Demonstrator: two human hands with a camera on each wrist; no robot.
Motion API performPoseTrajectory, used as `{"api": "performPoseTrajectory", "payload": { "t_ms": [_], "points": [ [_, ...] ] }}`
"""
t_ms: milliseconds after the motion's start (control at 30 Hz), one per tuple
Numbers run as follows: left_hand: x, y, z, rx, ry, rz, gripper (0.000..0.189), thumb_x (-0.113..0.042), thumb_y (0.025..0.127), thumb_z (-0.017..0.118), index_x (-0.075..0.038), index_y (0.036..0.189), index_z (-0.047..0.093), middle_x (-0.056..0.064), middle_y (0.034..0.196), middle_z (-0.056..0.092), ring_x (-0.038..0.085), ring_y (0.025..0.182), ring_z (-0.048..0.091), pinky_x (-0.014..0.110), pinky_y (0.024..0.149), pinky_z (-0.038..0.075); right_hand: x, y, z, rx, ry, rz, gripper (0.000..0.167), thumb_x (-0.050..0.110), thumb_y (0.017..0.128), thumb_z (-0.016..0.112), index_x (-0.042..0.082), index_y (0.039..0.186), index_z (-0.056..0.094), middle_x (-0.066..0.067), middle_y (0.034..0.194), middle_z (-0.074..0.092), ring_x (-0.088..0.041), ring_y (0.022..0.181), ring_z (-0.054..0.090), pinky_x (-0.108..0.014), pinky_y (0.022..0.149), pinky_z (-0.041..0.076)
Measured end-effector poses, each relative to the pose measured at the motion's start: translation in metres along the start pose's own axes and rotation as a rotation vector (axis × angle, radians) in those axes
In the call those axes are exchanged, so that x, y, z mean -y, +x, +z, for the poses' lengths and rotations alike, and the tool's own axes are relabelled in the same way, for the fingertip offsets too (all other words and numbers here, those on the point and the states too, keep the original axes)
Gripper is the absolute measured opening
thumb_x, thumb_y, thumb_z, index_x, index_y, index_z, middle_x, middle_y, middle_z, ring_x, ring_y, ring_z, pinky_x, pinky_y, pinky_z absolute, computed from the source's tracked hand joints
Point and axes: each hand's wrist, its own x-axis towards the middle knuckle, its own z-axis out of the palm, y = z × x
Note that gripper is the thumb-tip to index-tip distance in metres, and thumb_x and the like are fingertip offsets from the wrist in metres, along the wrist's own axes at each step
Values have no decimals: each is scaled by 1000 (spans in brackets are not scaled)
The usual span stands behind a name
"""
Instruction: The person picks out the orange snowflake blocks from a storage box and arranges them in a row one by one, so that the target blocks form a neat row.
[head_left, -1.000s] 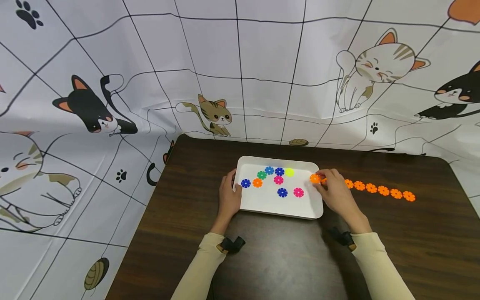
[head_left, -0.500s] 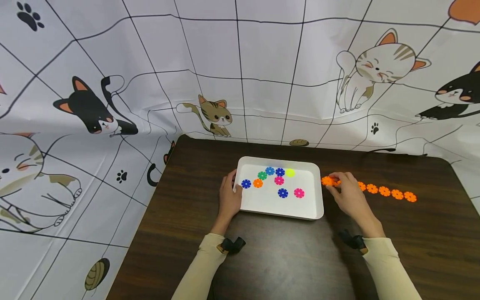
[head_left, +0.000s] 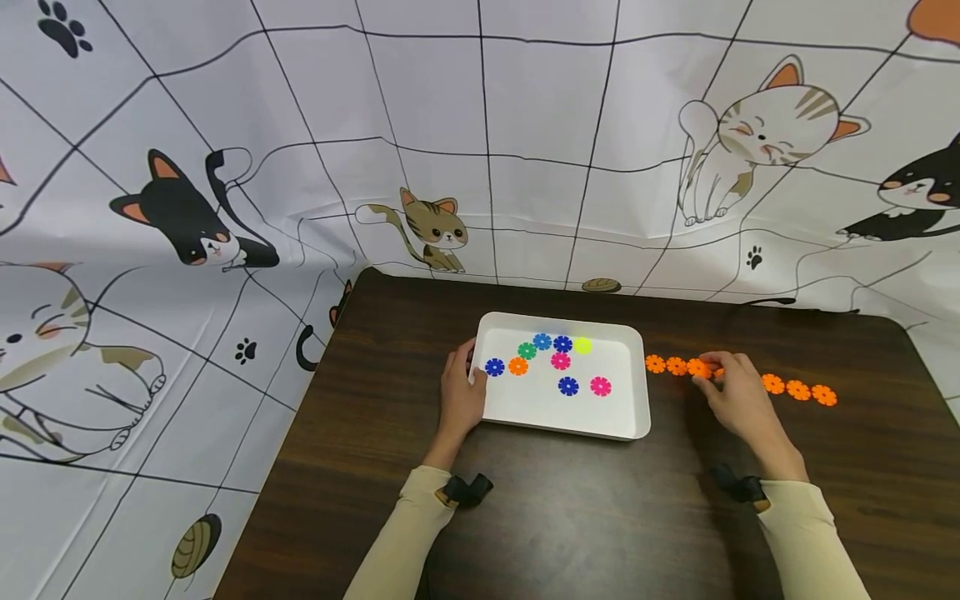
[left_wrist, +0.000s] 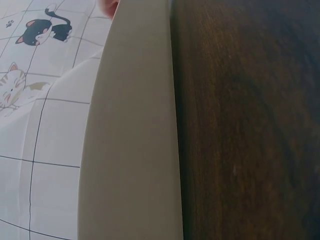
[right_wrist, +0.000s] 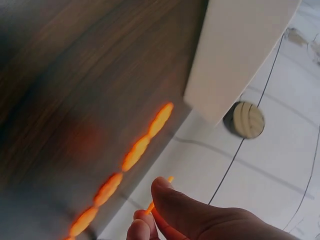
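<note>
My left hand grips the left edge of a white tray, thumb over the rim. In the left wrist view, only a bit of finger shows beside the tray's outer wall. Right of the tray, my right hand pinches an orange snowflake disc between thumb and fingers. The right wrist view shows this disc edge-on, held above the table. Below it runs a row of orange snowflake discs on the tabletop; the hand covers part of that row in the head view.
Loose discs lie in the tray: blue, pink, green, yellow and one orange. The dark wooden table ends at the back against a cat-print sheet.
My right hand has moved from the tray's right edge rightward along the orange row, carrying a disc. Discs at the row's left end are uncovered. My left hand stays on the tray.
</note>
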Motion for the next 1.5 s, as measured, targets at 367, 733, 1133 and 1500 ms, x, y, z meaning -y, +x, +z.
{"api": "performPoseTrajectory", "payload": {
  "t_ms": [367,733,1133,1500],
  "points": [
    [3,2,3,-1,-8,8,50,-2,96,53,-7,146,52,20,128,60,33,109,58,49,99,50,-50,-6,-23,-14,-24,66,40,8,101,58,-16,131,48,-42,125,41,-51,101,50,-63,81,45],
    [3,1,2,-7,-4,3,50,-2,96,53,-7,146,52,19,128,60,32,109,58,48,99,50,-93,-14,-40,-73,-52,100,38,2,96,57,-18,127,48,-44,117,44,-56,112,38,-67,92,33],
    [1,0,1,16,-2,-23,51,-3,98,53,-9,148,50,18,131,59,31,111,57,47,101,49,-127,-20,-62,-100,-121,215,38,4,95,56,-19,125,48,-47,114,52,-58,112,38,-67,90,32],
    [-1,0,0,2,-6,-6,50,-2,97,53,-7,146,51,19,128,60,31,109,57,48,99,50,-144,-19,-76,-89,-163,384,41,8,98,54,-15,131,44,-44,121,50,-57,113,39,-66,89,35]
  ]
}}
